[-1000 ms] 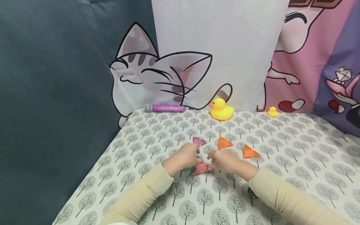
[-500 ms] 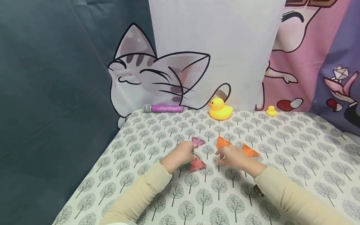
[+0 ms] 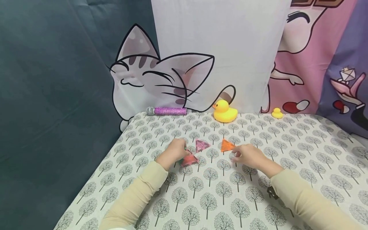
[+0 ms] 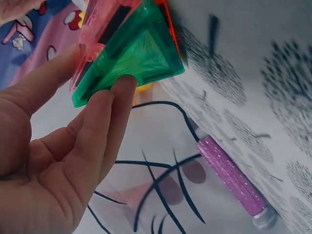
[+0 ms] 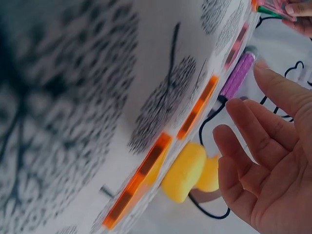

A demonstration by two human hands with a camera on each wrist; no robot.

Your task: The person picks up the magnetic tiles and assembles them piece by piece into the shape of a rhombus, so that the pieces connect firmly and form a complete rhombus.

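Note:
My left hand (image 3: 176, 150) pinches a small cluster of joined translucent magnetic tiles at the table's middle left. In the left wrist view a green triangular tile (image 4: 134, 58) faces me, with a pink-red tile (image 4: 95, 41) against it and the thumb on the pink side. From the head view the pink-red tile (image 3: 189, 159) shows most. Just beyond lies a pink triangular tile (image 3: 202, 145). My right hand (image 3: 249, 155) holds nothing, its fingers loosely bent beside an orange triangular tile (image 3: 227, 145). A second orange tile (image 5: 139, 183) lies near it, hidden by that hand in the head view.
Along the back edge of the tree-patterned tablecloth (image 3: 208, 201) lie a purple toy microphone (image 3: 169, 111), a large yellow duck (image 3: 225, 111) and a small yellow duck (image 3: 277, 113). A printed cartoon curtain (image 3: 184, 48) hangs behind the table.
My right hand has let go of the tile cluster and moved right, over one orange tile. My left hand has carried the cluster left and slightly away from me.

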